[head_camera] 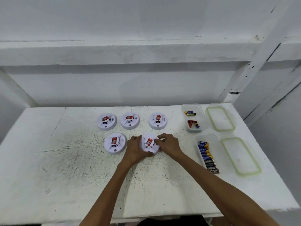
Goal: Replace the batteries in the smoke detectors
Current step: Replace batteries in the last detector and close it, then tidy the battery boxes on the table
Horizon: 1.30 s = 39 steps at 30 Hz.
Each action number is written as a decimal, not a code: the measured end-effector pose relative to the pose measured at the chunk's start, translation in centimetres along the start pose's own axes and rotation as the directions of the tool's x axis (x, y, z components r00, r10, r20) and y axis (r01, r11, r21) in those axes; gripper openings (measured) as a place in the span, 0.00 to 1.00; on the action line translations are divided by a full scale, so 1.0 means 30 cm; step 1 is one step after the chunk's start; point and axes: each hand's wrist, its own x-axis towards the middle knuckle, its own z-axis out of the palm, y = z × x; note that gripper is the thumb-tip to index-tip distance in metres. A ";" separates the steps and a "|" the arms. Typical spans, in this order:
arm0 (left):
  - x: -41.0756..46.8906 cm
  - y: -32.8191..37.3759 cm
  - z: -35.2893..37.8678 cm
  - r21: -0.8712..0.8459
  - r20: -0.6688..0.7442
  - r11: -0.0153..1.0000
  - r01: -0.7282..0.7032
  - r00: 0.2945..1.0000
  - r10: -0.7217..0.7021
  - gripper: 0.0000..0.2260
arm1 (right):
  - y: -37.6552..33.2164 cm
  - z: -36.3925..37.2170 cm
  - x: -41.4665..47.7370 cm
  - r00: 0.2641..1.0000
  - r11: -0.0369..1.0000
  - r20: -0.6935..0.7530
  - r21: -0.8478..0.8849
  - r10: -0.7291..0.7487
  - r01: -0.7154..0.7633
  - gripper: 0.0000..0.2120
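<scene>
Gripping smoke detector (149, 144) at opposite edges, left hand (134, 150), right hand (169, 145), second detector (115, 143) just beside.

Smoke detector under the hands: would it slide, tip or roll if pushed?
The smoke detector is a low, wide disc, so it likely slides rather than tips or rolls. Its smooth plastic shell looks light; the left hand grips its side, probably to steady it.
</scene>
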 end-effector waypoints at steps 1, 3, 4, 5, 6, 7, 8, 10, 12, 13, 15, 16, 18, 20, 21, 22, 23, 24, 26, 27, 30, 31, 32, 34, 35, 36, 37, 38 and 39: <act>-0.001 0.008 0.000 0.027 -0.007 1.000 -0.010 1.000 0.011 0.31 | 0.001 -0.001 0.001 1.000 1.000 -0.022 -0.015 -0.008 0.008 0.11; -0.011 0.026 -0.001 0.042 -0.030 0.999 -0.026 0.999 0.028 0.29 | -0.003 -0.008 0.004 0.999 0.999 -0.030 -0.051 -0.011 0.010 0.10; -0.013 0.030 -0.002 0.043 -0.041 0.999 -0.022 0.999 0.024 0.28 | -0.008 -0.011 0.010 1.000 0.998 -0.012 -0.064 -0.011 0.010 0.10; -0.019 0.031 0.003 0.047 -0.043 0.999 -0.020 0.999 0.022 0.28 | -0.002 -0.013 0.007 1.000 0.998 0.011 -0.068 -0.006 0.007 0.10; -0.021 0.029 0.005 0.048 -0.041 0.999 -0.002 0.999 0.004 0.29 | 0.001 -0.015 0.008 0.999 0.998 0.032 -0.064 0.005 -0.003 0.10; -0.025 0.028 0.008 0.044 -0.037 0.999 0.010 0.999 -0.008 0.31 | 0.006 -0.017 0.007 0.999 0.998 0.041 -0.054 0.018 -0.016 0.10; -0.027 0.030 0.010 0.043 -0.036 0.999 0.023 0.999 -0.021 0.34 | 0.011 -0.019 0.005 0.999 0.998 0.038 -0.051 0.025 -0.023 0.10; -0.035 0.048 0.011 0.074 -0.057 0.997 0.018 0.998 -0.014 0.42 | 0.018 -0.029 0.002 1.000 0.997 0.012 -0.073 0.006 -0.005 0.10; -0.035 0.070 0.016 0.145 -0.104 0.989 -0.007 0.994 0.023 0.47 | 0.012 -0.050 0.001 0.999 0.996 -0.021 -0.080 -0.031 0.029 0.11; -0.032 0.083 0.021 0.153 -0.132 0.988 -0.022 0.990 0.043 0.47 | 0.005 -0.063 0.002 0.999 0.997 -0.030 -0.067 -0.044 0.042 0.10; -0.024 0.123 0.033 0.104 -0.168 0.992 -0.075 0.982 0.092 0.40 | -0.002 -0.098 0.000 0.997 0.998 -0.048 -0.013 -0.054 0.053 0.10; -0.018 0.142 0.038 0.074 -0.179 0.992 -0.103 0.977 0.115 0.36 | -0.007 -0.118 0.001 0.997 0.998 -0.056 0.010 -0.062 0.062 0.09; 0.003 0.186 0.050 0.009 -0.173 0.988 -0.153 0.973 0.152 0.32 | -0.007 -0.166 0.006 0.992 0.996 -0.096 0.033 -0.080 0.084 0.08; 0.027 0.223 0.064 -0.034 -0.153 0.984 -0.176 0.974 0.169 0.29 | -0.001 -0.214 0.008 0.984 0.994 -0.145 0.025 -0.102 0.107 0.08; 0.039 0.240 0.074 -0.047 -0.138 0.981 -0.187 0.974 0.179 0.26 | 0.006 -0.240 0.008 0.980 0.994 -0.169 0.018 -0.106 0.110 0.08; 0.049 0.254 0.082 -0.061 -0.120 0.978 -0.201 0.974 0.193 0.24 | 0.014 -0.265 0.003 0.975 0.994 -0.196 0.012 -0.107 0.112 0.07; 0.061 0.271 0.096 -0.073 -0.100 0.973 -0.218 0.973 0.210 0.21 | 0.029 -0.294 0.004 0.969 0.994 -0.227 0.005 -0.102 0.106 0.07; 0.072 0.287 0.109 -0.082 -0.078 0.968 -0.238 0.970 0.232 0.19 | 0.042 -0.325 0.001 0.959 0.995 -0.266 0.000 -0.096 0.100 0.07; 0.093 0.312 0.136 -0.103 -0.037 0.959 -0.264 0.965 0.261 0.16 | 0.069 -0.386 -0.001 0.935 0.995 -0.342 -0.008 -0.093 0.096 0.07; 0.108 0.329 0.156 -0.119 -0.011 0.956 -0.267 0.963 0.268 0.15 | 0.087 -0.419 -0.002 0.924 0.996 -0.374 -0.014 -0.087 0.088 0.07; 0.146 0.366 0.214 -0.140 0.076 0.960 -0.244 0.964 0.256 0.13 | 0.138 -0.491 -0.011 0.912 0.999 -0.410 -0.043 -0.034 0.018 0.07; 0.151 0.379 0.235 -0.137 0.108 0.961 -0.240 0.961 0.255 0.12 | 0.162 -0.508 -0.021 0.910 0.999 -0.415 -0.040 -0.007 -0.011 0.08; 0.153 0.396 0.259 -0.137 0.138 0.961 -0.242 0.956 0.260 0.12 | 0.190 -0.525 -0.033 0.905 0.999 -0.424 -0.033 0.018 -0.035 0.08; 0.154 0.426 0.305 -0.143 0.190 0.955 -0.259 0.940 0.283 0.12 | 0.244 -0.550 -0.052 0.890 0.996 -0.452 -0.019 0.067 -0.085 0.09; 0.153 0.437 0.326 -0.149 0.213 0.954 -0.261 0.933 0.289 0.13 | 0.273 -0.560 -0.063 0.881 0.994 -0.465 -0.019 0.085 -0.106 0.09; 0.148 0.443 0.338 -0.160 0.222 0.953 -0.259 0.931 0.290 0.13 | 0.297 -0.563 -0.069 0.877 0.993 -0.472 -0.034 0.085 -0.115 0.09; 0.146 0.451 0.351 -0.170 0.232 0.952 -0.254 0.929 0.289 0.13 | 0.319 -0.568 -0.079 0.872 0.990 -0.482 -0.051 0.088 -0.128 0.08; 0.147 0.455 0.365 -0.174 0.236 0.952 -0.254 0.927 0.290 0.13 | 0.340 -0.573 -0.088 0.864 0.987 -0.495 -0.062 0.098 -0.148 0.08; 0.153 0.463 0.382 -0.169 0.242 0.951 -0.258 0.925 0.294 0.14 | 0.360 -0.585 -0.100 0.854 0.982 -0.507 -0.069 0.120 -0.179 0.08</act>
